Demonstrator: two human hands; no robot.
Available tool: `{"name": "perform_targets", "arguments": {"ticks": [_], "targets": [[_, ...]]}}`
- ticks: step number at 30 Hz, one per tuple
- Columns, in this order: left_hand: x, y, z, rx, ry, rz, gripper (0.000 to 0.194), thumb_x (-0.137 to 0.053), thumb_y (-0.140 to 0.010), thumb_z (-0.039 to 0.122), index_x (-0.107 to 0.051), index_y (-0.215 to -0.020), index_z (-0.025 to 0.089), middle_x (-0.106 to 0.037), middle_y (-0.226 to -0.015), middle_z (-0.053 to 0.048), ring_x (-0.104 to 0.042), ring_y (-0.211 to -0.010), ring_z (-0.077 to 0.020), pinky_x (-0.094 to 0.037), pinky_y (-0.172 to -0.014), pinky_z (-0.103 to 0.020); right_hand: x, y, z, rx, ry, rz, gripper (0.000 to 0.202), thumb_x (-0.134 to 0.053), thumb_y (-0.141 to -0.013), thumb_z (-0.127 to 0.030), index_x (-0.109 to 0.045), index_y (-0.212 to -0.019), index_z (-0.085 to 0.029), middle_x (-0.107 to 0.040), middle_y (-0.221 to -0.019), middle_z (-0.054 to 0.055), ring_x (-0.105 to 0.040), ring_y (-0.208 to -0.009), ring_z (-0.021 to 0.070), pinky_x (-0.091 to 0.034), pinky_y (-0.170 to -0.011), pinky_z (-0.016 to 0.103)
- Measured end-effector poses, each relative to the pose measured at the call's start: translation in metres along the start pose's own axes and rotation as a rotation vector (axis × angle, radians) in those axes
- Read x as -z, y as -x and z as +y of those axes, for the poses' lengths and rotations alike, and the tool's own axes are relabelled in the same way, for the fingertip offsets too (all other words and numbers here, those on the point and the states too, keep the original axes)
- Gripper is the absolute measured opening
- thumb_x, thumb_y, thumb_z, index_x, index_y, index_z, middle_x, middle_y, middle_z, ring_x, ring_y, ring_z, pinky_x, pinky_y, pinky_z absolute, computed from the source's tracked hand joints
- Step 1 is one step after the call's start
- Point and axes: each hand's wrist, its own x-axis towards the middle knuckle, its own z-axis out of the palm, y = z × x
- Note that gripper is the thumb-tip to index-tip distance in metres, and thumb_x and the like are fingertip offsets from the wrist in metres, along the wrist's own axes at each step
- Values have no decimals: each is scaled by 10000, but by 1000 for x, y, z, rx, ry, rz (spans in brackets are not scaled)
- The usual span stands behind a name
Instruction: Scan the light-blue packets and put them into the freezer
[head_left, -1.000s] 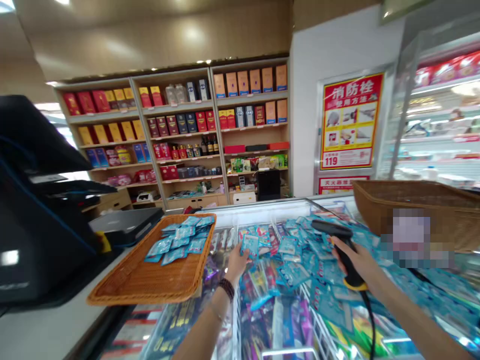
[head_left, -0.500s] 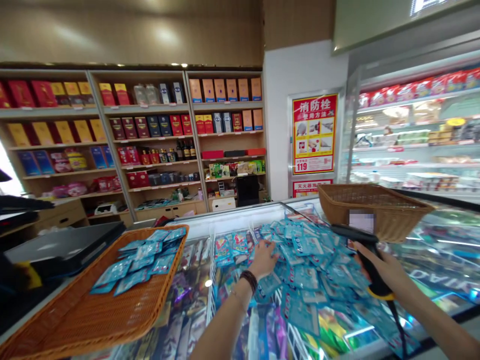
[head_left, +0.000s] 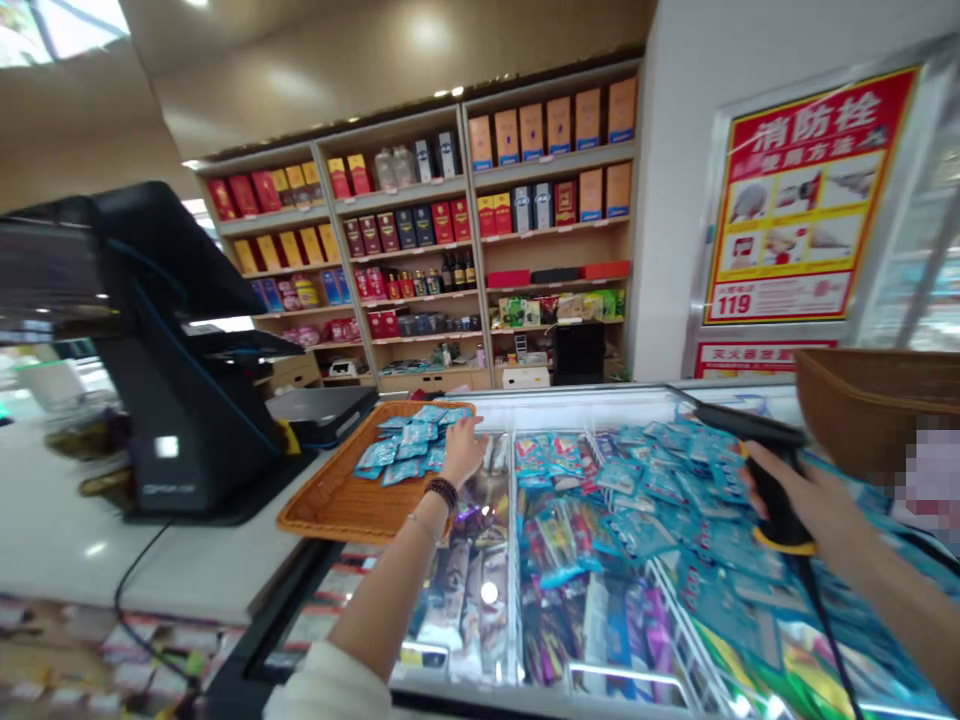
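My left hand (head_left: 463, 452), with a dark beaded bracelet at the wrist, is over the right rim of an orange woven basket (head_left: 322, 505). Several blue packets (head_left: 409, 440) lie in the basket, right beside its fingers. Whether the fingers hold a packet is hidden. On the right, my right hand (head_left: 787, 490) is wrapped round the handle of a black and yellow barcode scanner (head_left: 769, 430). Below and around the scanner, a large heap of blue packets (head_left: 697, 500) spreads over the glass-topped freezer.
A black register terminal (head_left: 172, 370) stands on the white counter (head_left: 52, 540) at left, a flat black device (head_left: 326, 408) beside it. A brown wicker basket (head_left: 862, 410) sits at far right. Glass-covered wrapped goods (head_left: 457, 580) fill the freezer; shelves of boxes stand behind.
The view has turned left. My left hand has moved from the packet heap across to the orange basket. My right hand still grips the scanner above the heap.
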Motion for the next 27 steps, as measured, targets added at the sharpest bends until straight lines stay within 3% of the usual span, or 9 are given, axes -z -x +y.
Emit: {"name": "perform_targets", "arguments": {"ticks": [6,11,14,19,24,27], "targets": [[57,18,-103,306,-282,-84,485,-522,-939,180,-524,-1420,127,-580,-1461,-218,-525,-1396,-318,-366,-1168,-420,-85,22,22,-68,-92,-173,501,-876,-640,-595,-645,-843,-199,-602,-599,-26,-490,-410,106,-354,-359,237],[75,26,-150,415,-325,-120,499,-483,-936,145,-504,-1434,127,-561,-1487,-231,-525,-1414,-292,-374,-1163,-387,-138,49,55,-83,-118,-334,511,-850,-660,-650,-629,-747,-198,-591,-568,-25,-470,-370,97,-333,-351,239],[76,24,-164,462,-328,-149,482,-472,-952,179,-512,-1429,118,-591,-1462,-232,-564,-1378,-290,-404,-1128,-378,-149,60,69,-57,-100,-434,509,-821,-700,-671,-630,-723,-200,-568,-550,-29,-457,-355,97,-341,-362,250],[75,20,-171,522,-341,-160,463,-430,-1010,366,-558,-1392,137,-580,-1468,-238,-576,-1350,-316,-446,-1058,-392,-141,61,76,-47,-12,-524,562,-796,-713,-714,-605,-635,-191,-557,-528,-8,-455,-352,102,-341,-379,267],[77,26,-163,541,-366,-179,645,-692,-852,444,-539,-1423,187,-587,-1453,-227,-510,-1388,-384,-453,-1037,-455,-137,61,75,-75,-33,-442,582,-816,-662,-736,-607,-636,-194,-566,-536,-8,-460,-353,106,-315,-364,259],[85,32,-155,523,-335,-136,695,-787,-741,558,-624,-1305,185,-575,-1460,-242,-470,-1408,-431,-455,-1043,-500,-138,63,74,-74,-53,-434,562,-828,-659,-718,-631,-678,-192,-577,-546,-10,-464,-350,105,-317,-361,256]]}}
